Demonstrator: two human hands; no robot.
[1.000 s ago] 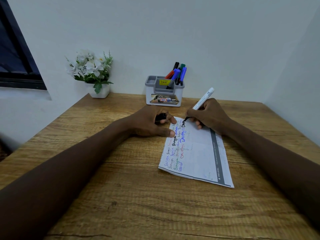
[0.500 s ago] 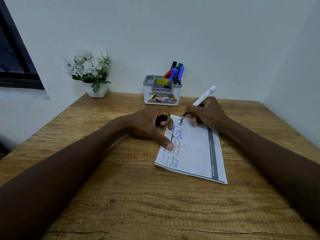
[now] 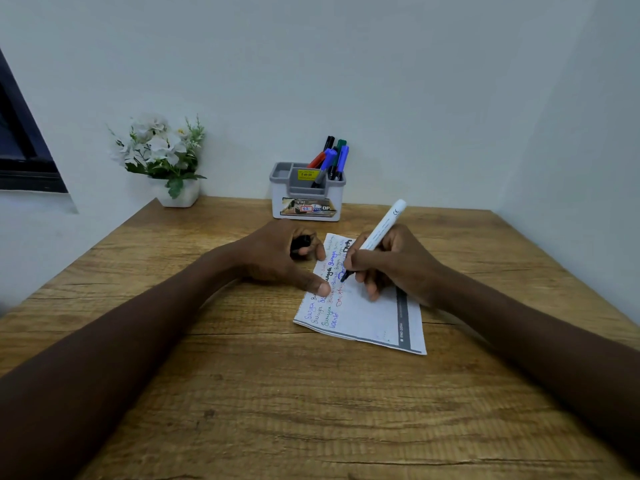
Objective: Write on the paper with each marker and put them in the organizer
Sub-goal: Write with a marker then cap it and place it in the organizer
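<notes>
**Black marker tip on the paper, cap in my other hand**

My right hand (image 3: 398,268) gripped the marker (image 3: 381,230) with thumb and fingers curled tight round its lower end. The white barrel slanted up and away from me toward the far right. Its black tip touched the paper (image 3: 367,317) just beside the last written words.

The paper lay flat near the middle of the tabletop (image 3: 242,393), a little to the right and turned slightly askew. Lines of blue, green, red, purple and black writing ran along its left part. A grey band ran down its right side, and the heel of my right hand rested near that band.

My left hand (image 3: 277,254) lay at the paper's left edge with the thumb tip pressed down on the sheet. Its fingers were curled round a small black cap (image 3: 300,243), only part of which showed between them.

The organizer (image 3: 308,202) stood at the far edge of the tabletop, about midway along it and against the wall (image 3: 381,81). It was well apart from the paper. The other markers (image 3: 332,157) leaned upright in its right rear compartment, with black, green, red and blue ends showing. Its remaining compartments looked bare from my angle.

A white flower pot (image 3: 166,157) sat at the far left corner. A dark window frame (image 3: 20,143) showed beyond the left edge.
</notes>
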